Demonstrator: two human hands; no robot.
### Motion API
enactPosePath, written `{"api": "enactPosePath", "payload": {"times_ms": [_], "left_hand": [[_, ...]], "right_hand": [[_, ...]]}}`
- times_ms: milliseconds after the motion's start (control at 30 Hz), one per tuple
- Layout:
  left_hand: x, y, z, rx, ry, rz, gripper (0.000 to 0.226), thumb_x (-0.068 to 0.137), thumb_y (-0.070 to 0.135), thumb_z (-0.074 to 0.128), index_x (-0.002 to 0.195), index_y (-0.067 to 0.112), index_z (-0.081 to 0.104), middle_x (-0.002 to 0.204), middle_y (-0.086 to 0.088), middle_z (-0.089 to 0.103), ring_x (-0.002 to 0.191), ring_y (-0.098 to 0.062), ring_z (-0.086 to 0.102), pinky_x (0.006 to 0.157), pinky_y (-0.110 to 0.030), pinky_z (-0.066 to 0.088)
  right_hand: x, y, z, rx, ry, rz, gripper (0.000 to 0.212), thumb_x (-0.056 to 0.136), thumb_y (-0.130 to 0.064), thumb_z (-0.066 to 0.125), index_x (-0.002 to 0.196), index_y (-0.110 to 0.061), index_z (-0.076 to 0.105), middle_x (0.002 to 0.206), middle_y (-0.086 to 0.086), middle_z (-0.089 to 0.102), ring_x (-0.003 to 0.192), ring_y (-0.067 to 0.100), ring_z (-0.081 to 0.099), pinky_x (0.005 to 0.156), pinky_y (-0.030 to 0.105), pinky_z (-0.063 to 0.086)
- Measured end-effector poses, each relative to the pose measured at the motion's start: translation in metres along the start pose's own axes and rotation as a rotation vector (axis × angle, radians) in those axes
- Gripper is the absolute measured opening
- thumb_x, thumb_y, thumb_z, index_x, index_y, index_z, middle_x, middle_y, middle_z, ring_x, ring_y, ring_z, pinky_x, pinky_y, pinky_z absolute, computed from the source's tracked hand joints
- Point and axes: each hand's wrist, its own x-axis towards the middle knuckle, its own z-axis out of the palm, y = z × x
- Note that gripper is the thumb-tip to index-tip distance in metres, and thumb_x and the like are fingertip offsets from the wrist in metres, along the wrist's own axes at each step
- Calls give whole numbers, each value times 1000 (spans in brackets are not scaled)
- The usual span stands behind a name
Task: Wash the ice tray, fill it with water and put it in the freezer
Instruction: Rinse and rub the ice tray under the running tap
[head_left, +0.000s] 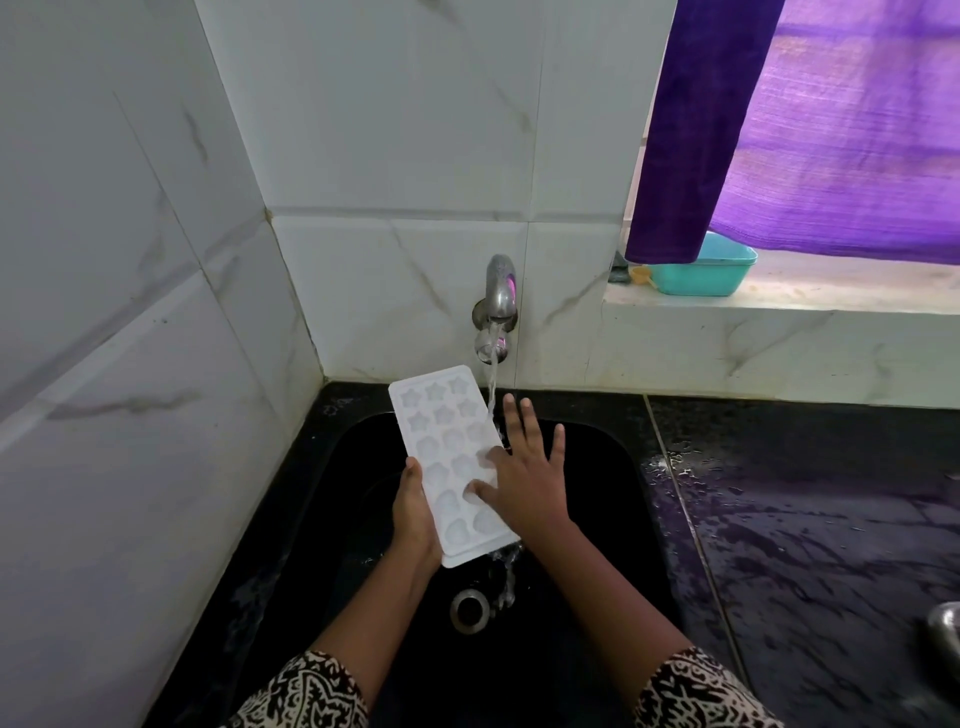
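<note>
- The ice tray (451, 462) is held over the black sink (602, 467), tilted so its far end rises towards the wall and its near end dips towards the person.
- It is white, and its pockets face up. The far ones are star-shaped; the nearer ones are rounder.
- The left hand (415, 519) grips the tray along its left long edge near the low end. The thumb lies up against the rim. The other fingers go under the tray and I cannot see them.
- The right hand (524, 483) lies flat and spread wide, fingers straight, holding nothing.
- Its thumb and first finger rest on the pockets along the tray's right side. The remaining fingertips (509, 402) reach past the right edge, out over the sink.
- Water (491, 384) runs from the steel tap (498, 293) on the tiled wall (405, 156). It lands at the tray's right edge, just beside the right hand's longest fingers.
- More water spills off the tray's low corner towards the drain (470, 610).
- Both forearms come out of black-and-cream patterned sleeves (306, 696).
- The dark counter (810, 519) to the right of the sink is wet with drops and streaks.
- A teal basin (706, 275) sits on the window ledge (779, 301), partly behind a purple curtain (727, 130).
</note>
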Motion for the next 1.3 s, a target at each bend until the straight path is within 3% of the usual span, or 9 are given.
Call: {"api": "enactPosePath", "payload": {"times_ms": [200, 267, 400, 700, 800, 867, 1000, 1200, 1300], "left_hand": [[4, 1, -1, -39, -51, -19, 53, 101, 50, 35, 123, 8, 60, 111, -18, 69, 102, -38, 64, 93, -48, 49], [7, -2, -5, -58, -65, -35, 55, 101, 51, 35, 128, 8, 58, 115, -18, 68, 106, -39, 63, 97, -51, 48], [5, -2, -5, -51, -88, -20, 48, 103, 45, 34, 121, 9, 59, 101, -13, 71, 93, -33, 66, 77, -40, 52], [15, 4, 0, -6, -114, -9, 54, 100, 51, 36, 132, 12, 56, 118, -16, 67, 104, -36, 65, 77, -42, 54], [14, 6, 1, -7, -120, 3, 51, 101, 50, 36, 124, 10, 60, 105, -13, 71, 91, -32, 67, 71, -39, 53], [16, 8, -3, -10, -113, 4, 51, 101, 49, 36, 123, 10, 60, 106, -14, 70, 93, -34, 67, 72, -40, 53], [21, 6, -11, 16, -83, 1, 57, 98, 56, 38, 134, 16, 55, 121, -16, 67, 109, -39, 64, 88, -50, 53], [24, 8, -11, 14, -83, 18, 53, 100, 54, 36, 131, 16, 56, 124, -17, 65, 110, -39, 63, 93, -52, 51], [25, 7, -10, 27, -102, 22, 52, 99, 54, 37, 131, 17, 56, 124, -16, 65, 110, -38, 63, 88, -50, 53]], "right_hand": [[-1, -17, 9, 49, -15, -38, 29, 90, -26, 52, 115, -11, 53, 150, -4, -29, 129, 16, -40, 113, 54, -10], [-2, -15, 6, 75, -2, -51, 25, 89, -27, 54, 109, -12, 57, 155, -6, -21, 131, 13, -36, 113, 52, -9], [-6, -11, 2, 86, 23, -34, 26, 88, -34, 56, 108, -18, 61, 159, -4, -7, 135, 11, -31, 113, 50, -10], [-1, -8, 4, -40, 198, 32, 33, 76, -48, 64, 98, -23, 63, 159, 1, -2, 143, 16, -19, 110, 56, -9], [0, -13, 6, 60, 65, 19, 38, 88, -41, 53, 121, -22, 54, 149, -6, -29, 134, 14, -36, 112, 53, -12], [-3, -10, 5, 118, 28, -8, 47, 92, -50, 42, 132, -25, 47, 149, -7, -30, 133, 13, -37, 113, 52, -11], [-2, 1, 8, 75, 95, -12, 77, 80, -72, 5, 117, -32, 59, 152, -8, -24, 138, 14, -32, 112, 49, -14], [-4, -8, 11, 77, 111, -53, 91, 76, -74, -9, 122, -26, 54, 153, -8, -22, 139, 12, -30, 110, 43, -19], [-1, -3, 13, 24, 211, -10, 88, 83, -71, -9, 107, -29, 64, 158, -2, -7, 143, 13, -19, 112, 46, -13]]}}
